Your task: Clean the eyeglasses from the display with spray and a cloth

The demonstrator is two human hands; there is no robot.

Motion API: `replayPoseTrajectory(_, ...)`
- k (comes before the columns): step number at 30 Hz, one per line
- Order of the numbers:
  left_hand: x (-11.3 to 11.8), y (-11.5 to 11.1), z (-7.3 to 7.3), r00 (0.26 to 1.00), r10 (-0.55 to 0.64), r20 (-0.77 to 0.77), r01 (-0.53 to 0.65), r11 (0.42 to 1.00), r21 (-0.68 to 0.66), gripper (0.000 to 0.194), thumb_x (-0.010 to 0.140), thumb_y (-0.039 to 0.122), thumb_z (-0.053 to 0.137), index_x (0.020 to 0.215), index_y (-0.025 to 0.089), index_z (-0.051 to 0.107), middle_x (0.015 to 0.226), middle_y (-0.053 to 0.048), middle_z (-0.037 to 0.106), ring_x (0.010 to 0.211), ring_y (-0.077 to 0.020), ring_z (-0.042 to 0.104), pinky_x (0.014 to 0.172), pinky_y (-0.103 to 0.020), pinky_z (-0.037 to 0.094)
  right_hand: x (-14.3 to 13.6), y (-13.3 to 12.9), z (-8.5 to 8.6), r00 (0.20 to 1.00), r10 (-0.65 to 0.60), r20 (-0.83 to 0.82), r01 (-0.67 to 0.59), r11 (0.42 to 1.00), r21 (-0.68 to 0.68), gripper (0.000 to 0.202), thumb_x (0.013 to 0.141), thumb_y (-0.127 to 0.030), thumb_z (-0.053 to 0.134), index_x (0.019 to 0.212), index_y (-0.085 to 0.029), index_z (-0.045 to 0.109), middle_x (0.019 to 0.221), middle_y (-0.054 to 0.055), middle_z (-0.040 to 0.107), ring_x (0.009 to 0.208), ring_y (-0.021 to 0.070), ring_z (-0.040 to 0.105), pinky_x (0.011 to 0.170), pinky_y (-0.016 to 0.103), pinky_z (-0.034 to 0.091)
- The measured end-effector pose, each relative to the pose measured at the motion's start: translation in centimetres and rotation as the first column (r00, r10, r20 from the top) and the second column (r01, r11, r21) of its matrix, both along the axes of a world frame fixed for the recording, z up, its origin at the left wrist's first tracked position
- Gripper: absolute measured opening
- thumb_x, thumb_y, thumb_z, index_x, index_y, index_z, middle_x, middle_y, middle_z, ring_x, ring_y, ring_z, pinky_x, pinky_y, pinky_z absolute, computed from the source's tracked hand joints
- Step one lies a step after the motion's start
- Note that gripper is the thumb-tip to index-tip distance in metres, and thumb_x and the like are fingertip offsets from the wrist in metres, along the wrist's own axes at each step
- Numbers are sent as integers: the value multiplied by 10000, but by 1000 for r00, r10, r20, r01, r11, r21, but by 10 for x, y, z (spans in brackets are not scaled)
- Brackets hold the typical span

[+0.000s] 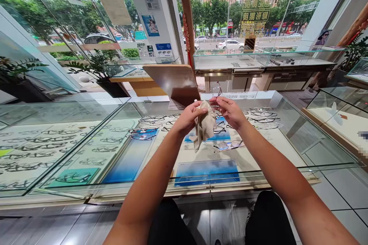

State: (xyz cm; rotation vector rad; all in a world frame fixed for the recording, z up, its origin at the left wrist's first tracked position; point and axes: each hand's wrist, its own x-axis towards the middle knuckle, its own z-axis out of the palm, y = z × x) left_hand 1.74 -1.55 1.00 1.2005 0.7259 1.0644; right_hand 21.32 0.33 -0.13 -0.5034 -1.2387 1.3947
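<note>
A crumpled beige cloth (pixel 204 124) hangs from my left hand (pixel 189 118), whose thumb and fingers are closed on it. My right hand (pixel 229 111) pinches a pair of eyeglasses (pixel 216 91) by its thin dark frame. One round lens stands up above the fingers; the rest of the glasses is partly hidden behind the hand and the cloth. Both hands are close together over the glass display case (pixel 258 157), with the cloth right beside the glasses. Below them, a pair of spectacles (pixel 228 145) lies near the cloth's lower end.
Rows of eyeglass frames (pixel 46 138) fill the display case on the left. Blue cards (pixel 207 172) lie under the front glass. A brown wooden board (pixel 175 82) stands tilted behind my hands. Another glass case (pixel 339 115) is at the right, and potted plants (pixel 100 69) stand near the windows.
</note>
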Motion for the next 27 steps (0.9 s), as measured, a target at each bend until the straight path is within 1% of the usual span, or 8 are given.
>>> replayPoseTrajectory(4, 0, -1, -2, 999, -33, -32, 33, 999, 11, 486, 706, 470, 984, 989, 173, 721, 881, -21, 731, 724, -135, 650, 673, -248, 506, 1, 2, -1, 1000, -28, 6, 28, 1000, 6, 312, 768, -548, 930, 928, -286, 876, 1096, 29, 831, 1027, 193, 715, 966, 338, 555)
replayPoseTrajectory(8, -1, 0, -6, 998, -53, -20, 53, 999, -6, 513, 712, 488, 991, 1003, 172, 712, 849, -3, 718, 701, -124, 640, 675, -245, 499, 2, 4, -3, 1000, -10, 16, 10, 1000, 3, 325, 774, -553, 925, 945, -282, 876, 1097, 33, 831, 1021, 186, 719, 966, 328, 549)
replayPoseTrajectory(10, -1, 2, -7, 999, -35, -7, 35, 999, -6, 525, 701, 490, 1000, 987, 164, 704, 831, -2, 714, 697, -123, 642, 671, -243, 499, 0, 3, -3, 1000, -5, 13, 5, 1000, 0, 331, 764, -559, 935, 940, -284, 881, 1070, 28, 835, 1010, 182, 719, 952, 319, 549)
replayPoseTrajectory(14, 3, 3, -9, 997, 57, 53, -56, 998, -17, 561, 650, 462, 1033, 972, 153, 693, 804, 0, 725, 685, -123, 659, 663, -238, 518, -5, 0, -3, 1000, 8, 8, -8, 1000, -24, 375, 703, -583, 972, 899, -274, 888, 1011, 23, 836, 973, 179, 714, 901, 305, 557)
replayPoseTrajectory(19, 12, 2, -14, 983, 103, 151, -102, 995, -16, 631, 602, 411, 1060, 1050, 143, 705, 774, -10, 760, 631, -134, 679, 639, -251, 544, -13, -3, -5, 999, -22, -38, 18, 996, -88, 424, 632, -576, 1000, 892, -261, 884, 981, 31, 829, 879, 171, 692, 758, 291, 549)
replayPoseTrajectory(23, 20, -3, -19, 989, 67, 132, -62, 997, -39, 645, 586, 387, 1068, 1069, 144, 717, 791, -14, 772, 647, -140, 692, 638, -245, 542, -15, -6, -5, 998, -47, -46, 41, 992, -121, 451, 633, -582, 986, 918, -250, 872, 895, 19, 799, 775, 152, 644, 658, 282, 506)
replayPoseTrajectory(25, 25, -5, -21, 993, 51, 103, -48, 998, -34, 640, 583, 408, 1066, 1061, 141, 737, 808, -13, 770, 677, -141, 693, 666, -245, 544, -15, -6, -4, 997, -61, -56, 53, 989, -139, 460, 620, -573, 993, 916, -243, 871, 892, 15, 792, 754, 140, 625, 649, 276, 493)
replayPoseTrajectory(27, 29, -7, -22, 996, 65, 65, -64, 998, -8, 634, 582, 454, 1059, 1038, 135, 756, 830, -18, 771, 698, -142, 683, 692, -252, 544, -15, -7, -4, 995, -71, -64, 60, 986, -155, 465, 614, -568, 999, 913, -236, 871, 897, 14, 790, 752, 136, 619, 665, 275, 492)
